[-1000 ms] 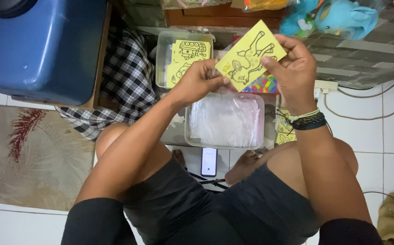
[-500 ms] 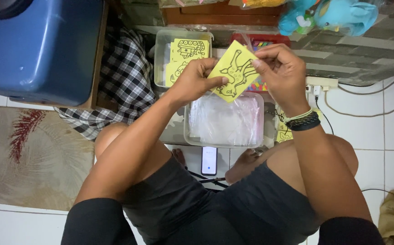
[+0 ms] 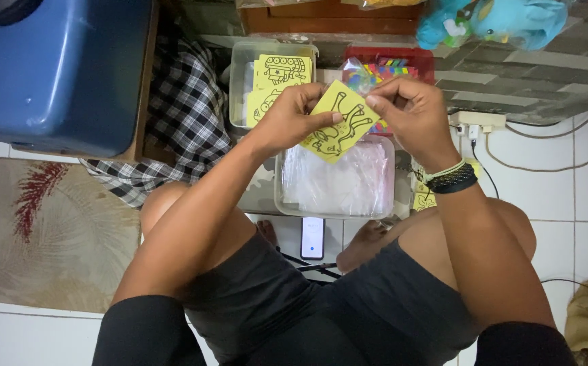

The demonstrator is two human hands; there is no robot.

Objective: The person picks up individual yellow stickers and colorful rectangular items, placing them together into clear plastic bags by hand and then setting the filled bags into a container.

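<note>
Down by the crossed legs, a phone (image 3: 312, 238) lies face up on the white tiled floor (image 3: 565, 196), a dark cable running off beside it. Just beyond it sits a clear plastic tub (image 3: 280, 203), and it holds a stack of clear plastic sleeves (image 3: 348, 183), nothing else visible in there. To the right of the tub, partly hidden behind the wrist, more yellow cards (image 3: 424, 198) lie on the floor.

Up over that tub, both hands meet on one yellow card (image 3: 334, 132) with a black outline drawing of an animal, tilted like a diamond. The left hand (image 3: 290, 118) curls its fingers and pinches the card's left edge, thumb on the face. The right hand (image 3: 409, 112), bracelets at the wrist, closes fingertips on the upper right corner. Both forearms angle inward from the knees.

Farther back, a second clear tub (image 3: 238, 81) holds a stack of yellow outline cards (image 3: 277, 81), a tank-like drawing on top. Right of it, a red tray (image 3: 422, 61) carries small bags of coloured bits (image 3: 375, 71). A power strip (image 3: 473, 122) lies by the wall, a checked cloth (image 3: 185, 108) spreads to the left beside a big blue bin (image 3: 56, 68), and a blue plush toy (image 3: 504, 24) sits at the top.
</note>
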